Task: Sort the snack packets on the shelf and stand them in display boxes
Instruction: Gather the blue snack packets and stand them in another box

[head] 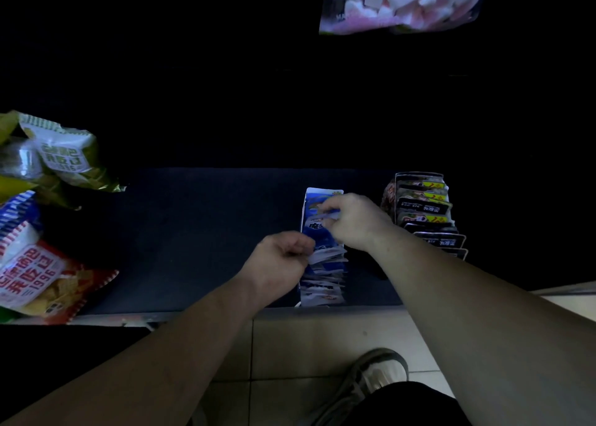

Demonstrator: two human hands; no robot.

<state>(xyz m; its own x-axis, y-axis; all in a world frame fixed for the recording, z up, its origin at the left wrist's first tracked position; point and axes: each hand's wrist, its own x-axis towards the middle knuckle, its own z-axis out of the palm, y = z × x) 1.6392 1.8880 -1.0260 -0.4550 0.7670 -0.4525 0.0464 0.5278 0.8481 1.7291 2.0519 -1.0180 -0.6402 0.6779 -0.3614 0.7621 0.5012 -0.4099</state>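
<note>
The narrow blue-and-white cardboard display box (pixel 323 196) sits on the shelf toward its right, running from the front lip back into the dark. It is packed with a row of small blue-and-white foil snack packets (pixel 325 275) stood on edge. The right hand (pixel 351 222) reaches over the far part of the row, thumb and fingers curled and pinching the top of one packet. The left hand (pixel 280 258) is at the box's left side near the middle, fingers curled in, nipping the corner of another.

These packets look light and thin – soft foil that buckles and slides against its neighbours. The crimped top seam is the sensible place to pinch, since squeezing the belly could crush what is inside. The box itself looks flimsy, so I would steady its wall while packets are shuffled.

The dark matte shelf (pixel 209 232) is dim (the back is lost in shadow), above a pale tiled floor (pixel 322 338). At the left lie large crisp bags – a red-and-white one (pixel 42 280) and a green-and-white one (pixel 64 154). A clear bag of pink and white marshmallows (pixel 400 3) hangs above. Just right of the blue box stands a black display box (pixel 416 175) of dark packets with yellow tags. A grey shoe (pixel 377 374) shows below.
</note>
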